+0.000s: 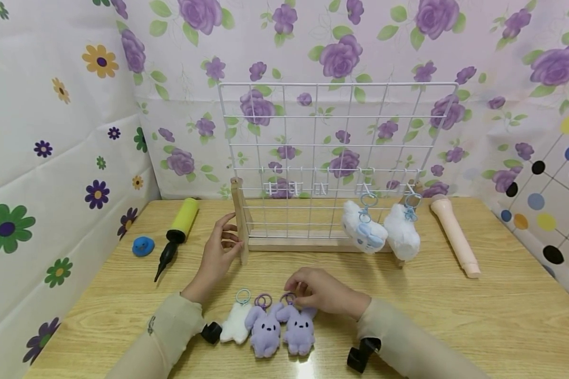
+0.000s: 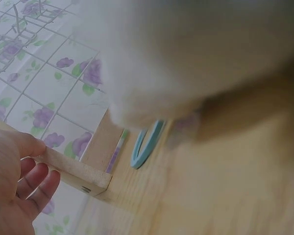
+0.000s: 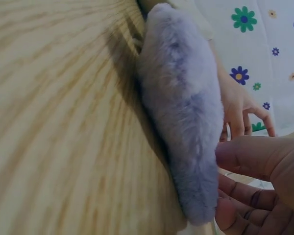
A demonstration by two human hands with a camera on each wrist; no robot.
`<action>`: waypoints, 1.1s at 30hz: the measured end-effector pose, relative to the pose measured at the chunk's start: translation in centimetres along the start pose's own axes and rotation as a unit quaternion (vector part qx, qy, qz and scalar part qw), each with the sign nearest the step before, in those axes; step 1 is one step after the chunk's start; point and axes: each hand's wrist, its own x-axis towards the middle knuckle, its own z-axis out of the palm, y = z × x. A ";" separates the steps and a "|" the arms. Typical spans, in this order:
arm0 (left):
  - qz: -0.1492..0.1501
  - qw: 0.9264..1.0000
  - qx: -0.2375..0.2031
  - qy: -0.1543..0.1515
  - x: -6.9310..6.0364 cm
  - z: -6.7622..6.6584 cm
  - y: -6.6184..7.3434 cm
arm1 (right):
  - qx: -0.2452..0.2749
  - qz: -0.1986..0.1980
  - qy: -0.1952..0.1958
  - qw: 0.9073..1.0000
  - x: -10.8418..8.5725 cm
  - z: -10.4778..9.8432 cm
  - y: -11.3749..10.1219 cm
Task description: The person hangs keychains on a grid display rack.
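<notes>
My left hand point(image 1: 218, 247) grips the wooden upright point(image 1: 239, 221) at the left end of a white wire grid rack point(image 1: 313, 145). In the left wrist view its thumb lies along the wood, with the other fingers curled beside it. My right hand point(image 1: 327, 289) is at the purple ring of the right-hand lilac bunny plush keychain point(image 1: 299, 329). Its fingers are bent around that ring; the plush hides the contact in the right wrist view. Beside it lie another lilac bunny keychain point(image 1: 266, 331) and a white plush keychain point(image 1: 237, 323) with a light-blue ring.
Two white plush keychains point(image 1: 362, 231) point(image 1: 402, 234) hang at the rack's right side. Several white hooks point(image 1: 282, 188) sit on the grid. A yellow and black hand pump point(image 1: 180, 223) and a blue rubber duck point(image 1: 143, 246) lie left; a pale pink cylinder point(image 1: 455, 237) lies right.
</notes>
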 end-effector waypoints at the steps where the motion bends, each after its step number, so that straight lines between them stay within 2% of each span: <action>1: 0.001 1.000 0.002 0.001 0.0 0.0 0.0 | -0.005 -0.001 -0.004 1.000 0.1 0.0 0.0; 10: 0.023 1.000 -0.002 0.005 -0.1 -0.2 -0.1 | -0.058 -0.015 -0.027 0.998 0.5 0.3 -0.1; 19: 0.030 1.000 0.000 0.007 -0.1 -0.1 0.1 | -0.103 -0.023 -0.035 0.994 0.8 0.4 -0.1; 33: 0.025 1.000 -0.002 0.005 -0.1 -0.2 0.2 | -0.106 -0.007 -0.025 0.994 0.8 0.4 -0.3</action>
